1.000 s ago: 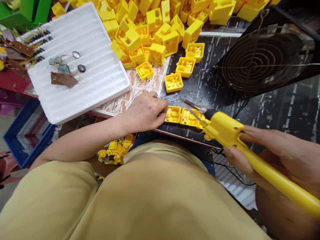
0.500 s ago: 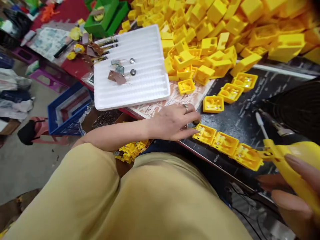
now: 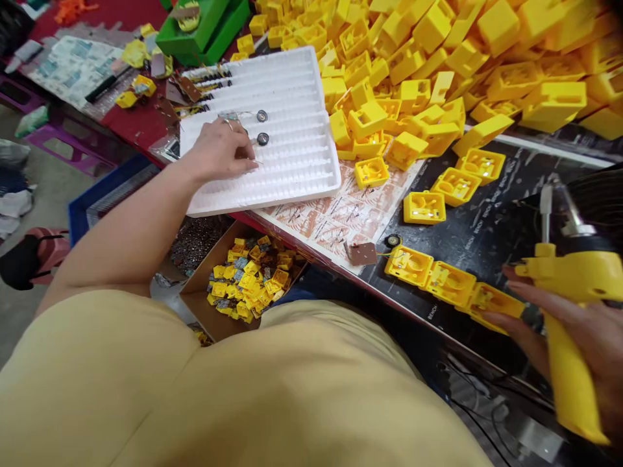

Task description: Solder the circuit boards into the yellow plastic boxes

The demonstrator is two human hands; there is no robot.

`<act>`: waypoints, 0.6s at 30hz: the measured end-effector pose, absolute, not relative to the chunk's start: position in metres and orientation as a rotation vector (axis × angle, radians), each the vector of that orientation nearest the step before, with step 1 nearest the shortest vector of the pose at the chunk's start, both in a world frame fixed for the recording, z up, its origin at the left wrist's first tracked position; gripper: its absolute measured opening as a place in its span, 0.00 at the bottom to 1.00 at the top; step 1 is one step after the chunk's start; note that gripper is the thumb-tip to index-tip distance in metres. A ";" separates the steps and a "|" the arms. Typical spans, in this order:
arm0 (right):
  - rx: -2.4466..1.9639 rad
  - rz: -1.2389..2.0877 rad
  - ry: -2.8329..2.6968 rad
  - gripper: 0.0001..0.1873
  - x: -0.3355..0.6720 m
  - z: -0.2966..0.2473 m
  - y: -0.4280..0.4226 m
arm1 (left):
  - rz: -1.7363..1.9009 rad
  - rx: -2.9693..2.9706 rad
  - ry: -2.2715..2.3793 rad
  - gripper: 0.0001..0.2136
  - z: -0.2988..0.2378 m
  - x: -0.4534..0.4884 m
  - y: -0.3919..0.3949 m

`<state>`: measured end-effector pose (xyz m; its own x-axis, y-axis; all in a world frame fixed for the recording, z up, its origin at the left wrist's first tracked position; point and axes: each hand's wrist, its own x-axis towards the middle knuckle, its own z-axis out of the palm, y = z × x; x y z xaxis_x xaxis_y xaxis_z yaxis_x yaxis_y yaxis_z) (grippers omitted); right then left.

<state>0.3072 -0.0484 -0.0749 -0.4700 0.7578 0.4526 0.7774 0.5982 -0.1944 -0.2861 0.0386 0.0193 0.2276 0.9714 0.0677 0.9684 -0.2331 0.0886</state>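
Note:
My left hand (image 3: 224,150) is over the white foam tray (image 3: 292,175), its fingers pinched together and a thin wire showing at the tips; whatever they grip is hidden. Two small round black speakers, one being the upper speaker (image 3: 261,116), lie just right of it. My right hand (image 3: 579,344) is wrapped round a yellow soldering gun (image 3: 574,383), its metal tip pointing up and away. Its thumb reaches the end of a row of open yellow cases (image 3: 450,283). At the row's left end lie a brown circuit board (image 3: 363,253) and a round black speaker (image 3: 392,240).
A large heap of yellow cases (image 3: 370,120) covers the back of the bench. Separate open cases (image 3: 424,207) sit in front of it. Green trays (image 3: 195,39) stand at the back left. Below the bench edge is a cardboard box (image 3: 197,298) with yellow parts.
My left hand has moved from the row of cases left onto the foam tray, leaving a brown board and speaker beside the row. In my right hand, the soldering gun has swung upright.

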 end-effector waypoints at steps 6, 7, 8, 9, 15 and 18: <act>-1.099 0.175 -2.352 0.31 0.282 -0.053 -0.051 | 0.338 2.528 1.804 0.12 0.040 -0.272 0.025; -1.125 0.183 -2.351 0.30 0.280 -0.053 -0.054 | 0.412 2.525 1.814 0.12 0.039 -0.268 0.022; -1.153 0.177 -2.342 0.28 0.277 -0.054 -0.056 | 0.488 2.508 1.845 0.11 0.038 -0.263 0.018; -1.187 0.156 -2.333 0.26 0.273 -0.056 -0.058 | 0.540 2.463 1.896 0.11 0.036 -0.260 0.015; -1.180 0.061 -2.287 0.29 0.248 -0.058 -0.061 | 0.400 2.435 1.761 0.13 0.024 -0.263 0.006; -1.136 0.080 -2.240 0.37 0.248 -0.056 -0.060 | 0.476 2.468 1.782 0.10 0.021 -0.270 0.004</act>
